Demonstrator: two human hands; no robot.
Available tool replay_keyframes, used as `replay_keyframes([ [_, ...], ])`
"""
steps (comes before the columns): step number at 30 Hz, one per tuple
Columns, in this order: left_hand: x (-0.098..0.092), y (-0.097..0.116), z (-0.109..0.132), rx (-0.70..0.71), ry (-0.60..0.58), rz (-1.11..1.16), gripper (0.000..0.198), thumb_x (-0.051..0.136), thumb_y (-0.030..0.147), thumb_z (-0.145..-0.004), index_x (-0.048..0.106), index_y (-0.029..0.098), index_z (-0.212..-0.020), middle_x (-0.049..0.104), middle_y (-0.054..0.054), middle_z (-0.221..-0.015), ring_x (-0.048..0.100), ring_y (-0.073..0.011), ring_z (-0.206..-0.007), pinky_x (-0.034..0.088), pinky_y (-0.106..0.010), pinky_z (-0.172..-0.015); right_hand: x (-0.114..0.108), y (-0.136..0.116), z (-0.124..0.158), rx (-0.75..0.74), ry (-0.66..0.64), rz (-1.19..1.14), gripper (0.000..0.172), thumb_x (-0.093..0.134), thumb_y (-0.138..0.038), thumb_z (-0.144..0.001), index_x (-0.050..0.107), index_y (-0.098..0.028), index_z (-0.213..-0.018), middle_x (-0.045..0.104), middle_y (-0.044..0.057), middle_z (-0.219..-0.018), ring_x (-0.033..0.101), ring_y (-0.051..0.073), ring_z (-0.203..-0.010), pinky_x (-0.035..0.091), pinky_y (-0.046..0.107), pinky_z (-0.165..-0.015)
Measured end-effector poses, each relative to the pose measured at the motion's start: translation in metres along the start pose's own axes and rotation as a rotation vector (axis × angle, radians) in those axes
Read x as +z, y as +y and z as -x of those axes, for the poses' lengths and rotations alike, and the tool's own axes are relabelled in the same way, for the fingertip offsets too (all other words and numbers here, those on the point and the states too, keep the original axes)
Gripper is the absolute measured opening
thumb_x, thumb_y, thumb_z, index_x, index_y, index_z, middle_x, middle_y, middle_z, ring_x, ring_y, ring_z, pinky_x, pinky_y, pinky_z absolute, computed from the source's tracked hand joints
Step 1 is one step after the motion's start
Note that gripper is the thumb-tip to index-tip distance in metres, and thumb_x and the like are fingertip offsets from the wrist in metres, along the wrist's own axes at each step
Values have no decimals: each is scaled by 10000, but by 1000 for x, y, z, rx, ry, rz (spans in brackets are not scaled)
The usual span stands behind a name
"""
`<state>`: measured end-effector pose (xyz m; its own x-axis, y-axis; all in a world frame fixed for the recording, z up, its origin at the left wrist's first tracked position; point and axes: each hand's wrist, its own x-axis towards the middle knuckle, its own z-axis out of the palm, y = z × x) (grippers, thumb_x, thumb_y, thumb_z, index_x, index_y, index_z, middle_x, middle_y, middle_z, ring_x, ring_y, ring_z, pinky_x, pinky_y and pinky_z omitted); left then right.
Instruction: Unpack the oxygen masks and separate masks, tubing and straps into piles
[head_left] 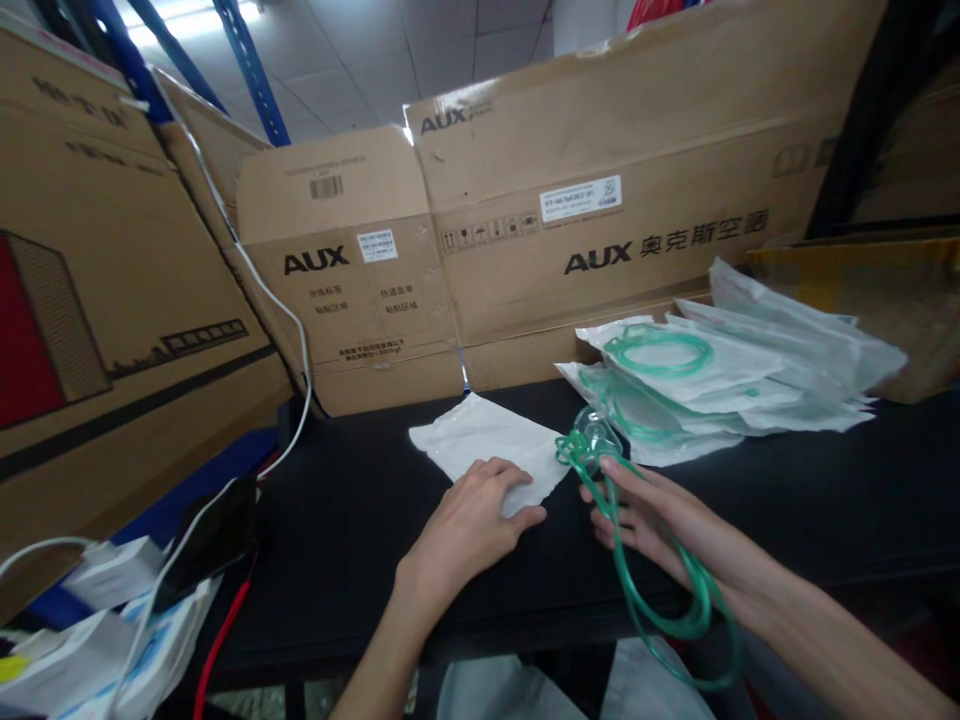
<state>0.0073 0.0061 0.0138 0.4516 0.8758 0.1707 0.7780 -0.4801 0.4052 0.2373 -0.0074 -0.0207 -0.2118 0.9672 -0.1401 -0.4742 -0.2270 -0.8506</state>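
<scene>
A clear plastic mask with a coil of green tubing is in my right hand. The fingers are closed around it and the tubing loops hang below the hand, over the table's front edge. My left hand lies on the near part of a flat white pouch, its thumb apart from the bent fingers. Whether the pouch is unsealed cannot be made out. Just beyond my right hand is a pile of white pouches; green tubing shows through the clear faces of some.
Cardboard panels printed AUX stand along the back of the black table. Another large box is at the left. White power adapters, a dark device, a white cable and a red cord lie at the left edge.
</scene>
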Motion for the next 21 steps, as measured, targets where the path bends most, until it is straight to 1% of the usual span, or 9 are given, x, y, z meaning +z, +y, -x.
replay_keyframes([
  [4, -3, -19, 8, 21, 1, 116, 343, 740, 423, -923, 724, 257, -1222, 699, -25, -1308, 603, -236, -1254, 425, -373, -1139, -2, 0, 3, -9, -55, 33, 366, 868, -473, -802, 703, -166, -914, 712, 51, -861, 632, 126, -627, 565, 250, -574],
  [7, -4, -23, 12, 26, 2, 128, 337, 745, 397, -922, 727, 257, -1228, 696, -30, -1325, 603, -235, -1263, 419, -368, -1142, -2, -2, 6, 31, -108, 72, 363, 849, -481, -823, 702, -171, -940, 715, 52, -867, 631, 125, -625, 566, 254, -584],
  [10, -7, -18, 14, 40, -3, 96, 274, 657, 280, -970, 731, 248, -1232, 713, -33, -1306, 618, -233, -1253, 430, -370, -1131, -2, -3, 8, 47, -163, 120, 367, 814, -501, -854, 698, -172, -968, 722, 63, -885, 634, 129, -613, 557, 256, -566],
  [12, -8, -12, 14, 25, 1, 31, 325, 591, 168, -961, 731, 239, -1245, 726, -44, -1286, 632, -242, -1238, 451, -381, -1112, -2, -3, 9, 39, -200, 137, 366, 794, -508, -871, 697, -166, -962, 722, 69, -891, 635, 130, -612, 555, 256, -558],
  [14, -6, -5, 14, -2, 22, -71, 391, 559, 105, -931, 729, 227, -1261, 731, -67, -1264, 650, -267, -1205, 481, -405, -1078, -1, -4, 10, 46, -237, 138, 366, 787, -507, -876, 698, -162, -957, 716, 66, -877, 630, 127, -598, 554, 254, -547],
  [17, 2, 4, 12, -27, 70, -217, 359, 517, 119, -968, 731, 205, -1243, 741, -104, -1186, 674, -297, -1126, 520, -426, -999, -1, -6, 11, 75, -303, 145, 357, 765, -499, -898, 701, -155, -968, 709, 59, -846, 616, 117, -558, 549, 248, -526],
  [19, 6, 8, 11, -48, 95, -264, 308, 479, 171, -1022, 739, 194, -1186, 751, -112, -1121, 694, -297, -1079, 534, -407, -939, -2, -6, 11, 96, -349, 153, 342, 737, -487, -925, 691, -151, -961, 714, 62, -844, 617, 111, -537, 545, 243, -524],
  [21, 7, 10, 10, -97, 119, -279, 301, 443, 230, -1062, 733, 192, -1133, 765, -109, -1055, 726, -287, -1005, 538, -375, -865, -2, -6, 12, 121, -384, 162, 336, 721, -482, -940, 672, -149, -947, 723, 68, -845, 632, 114, -527, 534, 234, -518],
])
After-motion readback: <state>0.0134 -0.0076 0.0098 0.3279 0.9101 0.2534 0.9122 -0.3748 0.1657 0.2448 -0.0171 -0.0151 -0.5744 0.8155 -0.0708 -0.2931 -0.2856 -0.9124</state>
